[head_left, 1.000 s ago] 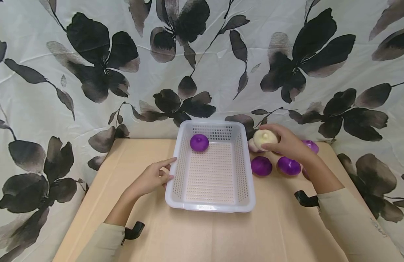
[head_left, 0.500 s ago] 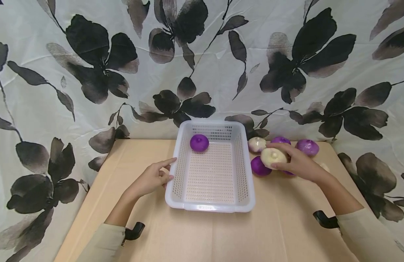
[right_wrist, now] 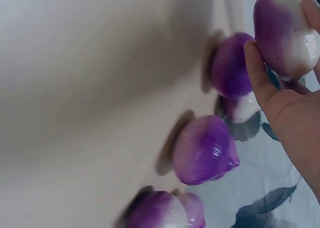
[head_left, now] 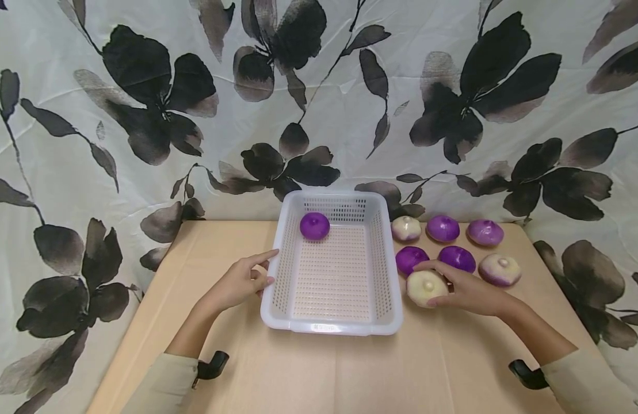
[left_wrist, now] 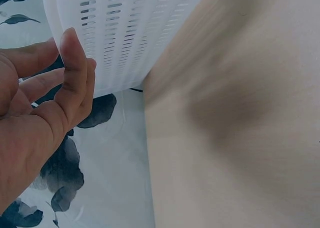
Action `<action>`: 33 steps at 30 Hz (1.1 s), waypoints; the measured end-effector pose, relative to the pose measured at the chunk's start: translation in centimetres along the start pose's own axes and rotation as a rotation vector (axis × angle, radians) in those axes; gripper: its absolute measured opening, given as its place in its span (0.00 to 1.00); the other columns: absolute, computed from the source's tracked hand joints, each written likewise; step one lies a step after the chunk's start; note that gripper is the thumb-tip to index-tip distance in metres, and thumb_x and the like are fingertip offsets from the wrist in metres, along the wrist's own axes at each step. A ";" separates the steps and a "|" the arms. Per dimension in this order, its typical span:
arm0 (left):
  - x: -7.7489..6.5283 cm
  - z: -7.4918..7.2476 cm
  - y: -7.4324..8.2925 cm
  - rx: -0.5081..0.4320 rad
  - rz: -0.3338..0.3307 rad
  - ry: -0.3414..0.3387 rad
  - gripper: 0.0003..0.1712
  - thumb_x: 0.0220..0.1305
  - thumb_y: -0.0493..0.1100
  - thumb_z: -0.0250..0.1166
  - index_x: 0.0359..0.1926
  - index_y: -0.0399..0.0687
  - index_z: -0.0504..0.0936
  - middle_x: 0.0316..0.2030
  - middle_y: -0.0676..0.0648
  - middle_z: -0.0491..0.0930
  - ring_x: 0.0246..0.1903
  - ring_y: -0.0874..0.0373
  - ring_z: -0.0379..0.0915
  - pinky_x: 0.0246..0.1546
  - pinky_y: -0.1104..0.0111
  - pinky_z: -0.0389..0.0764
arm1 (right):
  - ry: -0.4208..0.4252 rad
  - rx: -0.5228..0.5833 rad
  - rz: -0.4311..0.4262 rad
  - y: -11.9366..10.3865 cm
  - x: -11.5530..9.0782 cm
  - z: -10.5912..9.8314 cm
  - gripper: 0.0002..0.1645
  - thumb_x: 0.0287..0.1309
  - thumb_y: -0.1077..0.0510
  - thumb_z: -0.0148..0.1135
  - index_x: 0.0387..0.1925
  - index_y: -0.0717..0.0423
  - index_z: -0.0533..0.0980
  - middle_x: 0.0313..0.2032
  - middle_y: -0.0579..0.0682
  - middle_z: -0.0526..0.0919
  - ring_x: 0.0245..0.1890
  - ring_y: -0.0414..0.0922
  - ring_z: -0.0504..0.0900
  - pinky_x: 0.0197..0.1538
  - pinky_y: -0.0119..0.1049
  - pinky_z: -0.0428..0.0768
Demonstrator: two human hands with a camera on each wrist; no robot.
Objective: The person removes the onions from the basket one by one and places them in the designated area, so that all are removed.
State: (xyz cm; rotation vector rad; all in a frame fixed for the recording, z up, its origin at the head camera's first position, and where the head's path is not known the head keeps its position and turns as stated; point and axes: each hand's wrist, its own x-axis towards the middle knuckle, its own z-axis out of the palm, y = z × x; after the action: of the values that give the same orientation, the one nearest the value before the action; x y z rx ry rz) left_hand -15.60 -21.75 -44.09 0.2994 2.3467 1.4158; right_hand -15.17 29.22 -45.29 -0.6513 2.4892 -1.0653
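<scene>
My right hand [head_left: 471, 292] grips a pale onion [head_left: 425, 288] between thumb and fingers, just right of the basket's side. In the right wrist view this onion [right_wrist: 282, 36] shows purple on one side and cream on the other. My left hand [head_left: 241, 283] touches the left rim of a white perforated plastic basket [head_left: 331, 329] with its fingertips. The left wrist view has those fingers [left_wrist: 75, 68] against the basket's outer wall. Inside the basket, towards the back, lies one purple onion [head_left: 314, 226].
Behind and beside my right hand, several onions lie in loose rows: a white one [head_left: 406, 229], purple ones [head_left: 443, 229] [head_left: 485, 233] [head_left: 412, 260] [head_left: 457, 259] and a pale purple one [head_left: 500, 270]. A floral cloth [head_left: 350, 144] hangs behind the wooden table [head_left: 339, 374].
My right hand has carried the pale onion from the back row towards the table's front, uncovering the onions behind. The left hand and basket have stayed put.
</scene>
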 end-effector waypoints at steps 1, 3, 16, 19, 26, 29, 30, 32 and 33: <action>0.0 0.0 0.0 -0.001 -0.003 0.000 0.38 0.69 0.29 0.62 0.77 0.37 0.63 0.53 0.31 0.73 0.29 0.54 0.79 0.32 0.56 0.87 | -0.009 0.003 0.001 0.1 -0.1 0.2 0.42 0.58 0.44 0.75 0.71 0.43 0.68 0.61 0.46 0.78 0.55 0.35 0.76 0.56 0.29 0.77; 0.0 0.0 0.1 -0.002 -0.005 0.000 0.37 0.69 0.29 0.62 0.77 0.37 0.63 0.54 0.31 0.73 0.29 0.54 0.80 0.32 0.57 0.87 | -0.024 0.018 -0.004 0.4 -0.3 0.5 0.41 0.59 0.45 0.75 0.70 0.43 0.68 0.61 0.47 0.77 0.54 0.36 0.75 0.55 0.28 0.77; -0.2 0.2 0.5 0.002 -0.007 0.001 0.37 0.69 0.28 0.62 0.77 0.37 0.62 0.53 0.31 0.73 0.29 0.54 0.80 0.34 0.53 0.88 | -0.082 0.104 -0.056 2.1 -0.6 2.4 0.40 0.60 0.50 0.75 0.69 0.54 0.69 0.63 0.57 0.75 0.54 0.36 0.75 0.53 0.29 0.78; -0.3 0.2 0.5 0.002 -0.009 0.004 0.37 0.69 0.29 0.62 0.77 0.37 0.62 0.53 0.31 0.73 0.30 0.54 0.80 0.34 0.52 0.88 | -0.103 0.135 -0.038 2.3 -0.6 2.5 0.41 0.61 0.52 0.74 0.71 0.57 0.67 0.64 0.60 0.74 0.54 0.38 0.77 0.53 0.30 0.80; -0.4 0.2 0.4 0.008 -0.003 0.006 0.37 0.70 0.29 0.62 0.77 0.37 0.62 0.53 0.31 0.73 0.31 0.54 0.81 0.35 0.51 0.88 | -0.107 0.107 -0.014 2.8 -0.7 2.7 0.43 0.61 0.51 0.74 0.71 0.60 0.66 0.63 0.60 0.75 0.53 0.45 0.79 0.52 0.31 0.81; -0.4 0.2 0.4 0.008 -0.001 0.007 0.37 0.70 0.28 0.61 0.77 0.36 0.62 0.53 0.31 0.73 0.32 0.54 0.82 0.36 0.50 0.88 | -0.105 0.104 -0.008 2.9 -0.7 2.7 0.42 0.62 0.50 0.73 0.71 0.59 0.66 0.61 0.58 0.77 0.51 0.41 0.79 0.51 0.31 0.80; -0.4 0.2 0.4 0.008 0.000 0.007 0.37 0.70 0.28 0.61 0.77 0.36 0.62 0.53 0.31 0.73 0.32 0.54 0.82 0.36 0.50 0.88 | -0.102 0.104 -0.006 3.0 -0.7 2.8 0.42 0.62 0.50 0.73 0.71 0.58 0.66 0.60 0.58 0.77 0.50 0.40 0.79 0.50 0.31 0.80; -0.4 0.2 0.5 0.007 0.001 0.007 0.37 0.70 0.29 0.61 0.77 0.36 0.62 0.53 0.31 0.73 0.32 0.54 0.82 0.36 0.50 0.88 | -0.099 0.106 -0.004 3.0 -0.6 2.8 0.41 0.62 0.50 0.73 0.71 0.58 0.67 0.59 0.56 0.78 0.48 0.38 0.78 0.49 0.31 0.79; -0.4 0.3 0.5 0.005 0.001 0.006 0.37 0.70 0.29 0.61 0.77 0.36 0.62 0.53 0.31 0.73 0.32 0.54 0.82 0.36 0.50 0.88 | -0.097 0.106 -0.003 3.1 -0.6 2.8 0.41 0.62 0.50 0.72 0.71 0.57 0.67 0.59 0.55 0.78 0.47 0.37 0.78 0.49 0.31 0.79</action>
State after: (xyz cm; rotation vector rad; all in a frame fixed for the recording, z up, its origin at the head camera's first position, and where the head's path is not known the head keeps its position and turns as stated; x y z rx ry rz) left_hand -15.16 -21.46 -43.70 0.2986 2.3558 1.4131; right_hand -14.14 29.75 -49.33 -0.6592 2.3325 -1.1308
